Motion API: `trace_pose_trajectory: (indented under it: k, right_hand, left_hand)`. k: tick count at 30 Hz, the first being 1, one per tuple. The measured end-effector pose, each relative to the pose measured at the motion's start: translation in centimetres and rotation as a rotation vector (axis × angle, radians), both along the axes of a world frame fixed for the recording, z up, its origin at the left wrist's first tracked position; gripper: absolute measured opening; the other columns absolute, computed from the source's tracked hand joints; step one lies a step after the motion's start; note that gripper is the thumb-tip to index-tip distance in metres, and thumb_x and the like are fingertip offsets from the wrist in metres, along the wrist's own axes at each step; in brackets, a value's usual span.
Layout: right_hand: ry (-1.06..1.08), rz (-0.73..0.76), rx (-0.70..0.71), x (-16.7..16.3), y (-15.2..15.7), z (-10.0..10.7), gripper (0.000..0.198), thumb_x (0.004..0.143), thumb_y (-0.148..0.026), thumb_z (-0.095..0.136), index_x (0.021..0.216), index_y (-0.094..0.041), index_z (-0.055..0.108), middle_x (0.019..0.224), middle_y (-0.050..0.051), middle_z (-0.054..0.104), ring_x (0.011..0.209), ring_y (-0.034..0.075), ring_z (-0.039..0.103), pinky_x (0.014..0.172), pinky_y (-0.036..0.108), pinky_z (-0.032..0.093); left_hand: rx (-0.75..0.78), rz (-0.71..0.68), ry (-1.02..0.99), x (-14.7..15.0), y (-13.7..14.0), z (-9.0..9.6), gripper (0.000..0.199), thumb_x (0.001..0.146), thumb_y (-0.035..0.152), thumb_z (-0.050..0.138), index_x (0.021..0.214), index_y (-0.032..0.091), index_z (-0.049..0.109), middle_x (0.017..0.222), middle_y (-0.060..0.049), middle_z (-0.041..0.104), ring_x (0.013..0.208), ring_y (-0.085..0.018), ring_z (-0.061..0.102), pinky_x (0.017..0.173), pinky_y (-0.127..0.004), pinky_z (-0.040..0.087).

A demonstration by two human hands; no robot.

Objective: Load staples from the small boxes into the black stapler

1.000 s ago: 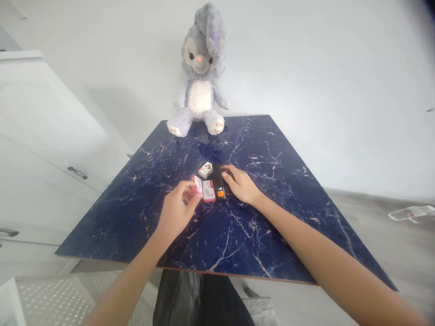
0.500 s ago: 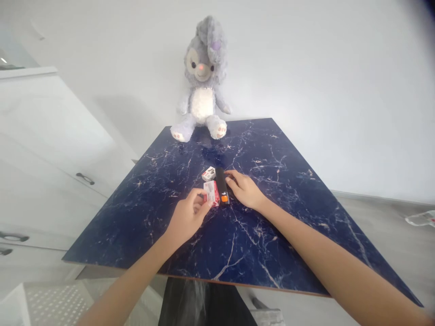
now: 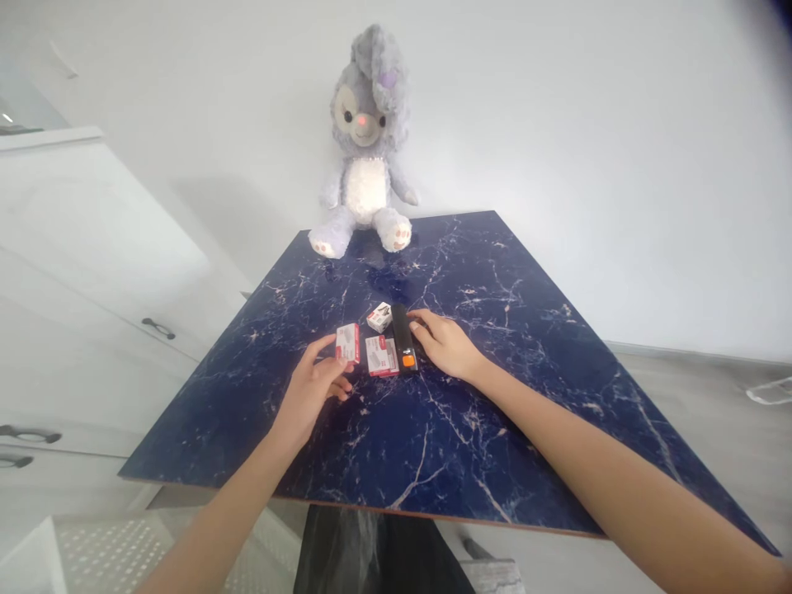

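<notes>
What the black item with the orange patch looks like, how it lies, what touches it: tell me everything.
The black item is long and narrow, perhaps plastic, with an orange patch and a small white mark toward its near end. It lies on the blue marbled tabletop, far end slightly to the left. The right hand is at its right edge, apparently touching; small boxes sit close on its left, contact unclear.

A grey plush toy (image 3: 366,188) with a white belly sits at the far edge of the blue marbled desk (image 3: 476,437), before a pale wall (image 3: 587,140). At left stands a white cabinet (image 3: 87,256) with dark handles (image 3: 157,328); grey floor (image 3: 686,388) shows at right.
</notes>
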State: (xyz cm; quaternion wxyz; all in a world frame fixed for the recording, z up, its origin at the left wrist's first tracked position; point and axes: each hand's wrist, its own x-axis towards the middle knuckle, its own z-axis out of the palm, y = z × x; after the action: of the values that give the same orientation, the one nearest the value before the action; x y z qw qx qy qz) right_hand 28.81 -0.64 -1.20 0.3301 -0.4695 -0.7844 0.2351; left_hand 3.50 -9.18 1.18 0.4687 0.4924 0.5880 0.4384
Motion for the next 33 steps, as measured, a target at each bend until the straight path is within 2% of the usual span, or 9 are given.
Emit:
trace_pose_trajectory:
  k: [3, 6, 9, 12, 15, 23, 25, 28, 33]
  right_hand:
    - [0.005, -0.001, 0.0, 0.0, 0.0, -0.1, 0.029, 0.102, -0.029, 0.041, 0.124, -0.023, 0.059, 0.11, 0.006, 0.072, 0.1, 0.022, 0.068, 0.088, 0.033, 0.048]
    - [0.01, -0.001, 0.008, 0.0, 0.0, 0.0, 0.029, 0.102, -0.029, 0.042, 0.124, -0.022, 0.06, 0.11, 0.006, 0.072, 0.1, 0.022, 0.068, 0.089, 0.033, 0.048]
    - [0.018, 0.002, 0.014, 0.0, 0.0, 0.0, 0.029, 0.102, -0.03, 0.042, 0.125, -0.022, 0.06, 0.111, 0.006, 0.072, 0.1, 0.021, 0.068, 0.089, 0.033, 0.048]
    - [0.019, 0.004, 0.019, 0.0, 0.0, -0.1, 0.03, 0.103, -0.03, 0.042, 0.125, -0.022, 0.06, 0.113, 0.006, 0.072, 0.101, 0.021, 0.068, 0.09, 0.032, 0.048]
    - [0.017, 0.007, 0.03, 0.0, 0.0, -0.2, 0.03, 0.103, -0.03, 0.041, 0.125, -0.023, 0.06, 0.115, 0.006, 0.072, 0.102, 0.021, 0.068, 0.091, 0.032, 0.048]
    - [0.004, 0.01, 0.035, 0.0, 0.0, 0.0, 0.029, 0.103, -0.029, 0.041, 0.121, -0.022, 0.062, 0.115, 0.006, 0.072, 0.103, 0.02, 0.068, 0.092, 0.031, 0.048]
    - [0.002, 0.014, 0.035, 0.0, 0.0, 0.1, 0.029, 0.103, -0.029, 0.04, 0.121, -0.022, 0.063, 0.115, 0.006, 0.072, 0.102, 0.021, 0.068, 0.091, 0.031, 0.048]
    - [0.005, 0.015, 0.037, 0.0, 0.0, 0.1, 0.03, 0.103, -0.029, 0.04, 0.121, -0.023, 0.063, 0.115, 0.006, 0.072, 0.102, 0.021, 0.068, 0.09, 0.032, 0.048]
    - [0.005, 0.019, 0.036, 0.0, 0.0, 0.0, 0.03, 0.103, -0.029, 0.039, 0.12, -0.022, 0.064, 0.115, 0.006, 0.072, 0.101, 0.021, 0.067, 0.09, 0.032, 0.048]
  left_hand:
    - [-0.003, -0.155, 0.159, 0.8, 0.3, 0.1, 0.062, 0.088, 0.048, 0.062, 0.14, 0.023, 0.042, 0.083, -0.004, 0.069, 0.061, -0.016, 0.065, 0.055, -0.028, 0.052]
    - [0.136, -0.245, 0.494, 1.3, 0.6, 0.2, 0.056, 0.086, 0.049, 0.065, 0.133, 0.024, 0.048, 0.081, 0.0, 0.066, 0.062, -0.016, 0.063, 0.059, -0.03, 0.051]
    - [0.325, -0.266, 0.679, 1.0, 1.0, 0.6, 0.059, 0.077, 0.046, 0.076, 0.125, 0.024, 0.05, 0.114, -0.008, 0.064, 0.087, -0.02, 0.066, 0.071, -0.033, 0.053]
    - [0.4, -0.456, 0.715, 0.7, 1.7, 1.1, 0.041, 0.076, 0.038, 0.078, 0.107, 0.024, 0.055, 0.146, -0.011, 0.046, 0.117, -0.026, 0.058, 0.091, -0.04, 0.051]
    - [0.421, -0.524, 0.69, 0.9, 3.0, 1.4, 0.024, 0.08, 0.031, 0.075, 0.089, 0.022, 0.054, 0.136, -0.007, 0.055, 0.117, -0.025, 0.058, 0.096, -0.041, 0.048]
    - [0.344, -0.487, 0.664, 2.7, 5.0, 1.2, 0.031, 0.075, 0.035, 0.078, 0.085, 0.021, 0.052, 0.103, -0.004, 0.063, 0.084, -0.019, 0.063, 0.076, -0.034, 0.05]
    - [0.35, -0.474, 0.705, 2.7, 5.1, 1.3, 0.033, 0.074, 0.036, 0.079, 0.084, 0.021, 0.052, 0.096, -0.002, 0.063, 0.084, -0.02, 0.062, 0.075, -0.033, 0.048]
    - [0.396, -0.493, 0.757, 2.5, 5.4, 1.4, 0.034, 0.072, 0.035, 0.081, 0.084, 0.021, 0.052, 0.1, -0.002, 0.062, 0.093, -0.023, 0.06, 0.078, -0.034, 0.046]
    - [0.394, -0.519, 0.76, 2.7, 5.4, 1.0, 0.039, 0.071, 0.035, 0.082, 0.094, 0.022, 0.053, 0.107, -0.004, 0.062, 0.092, -0.023, 0.06, 0.079, -0.035, 0.047]
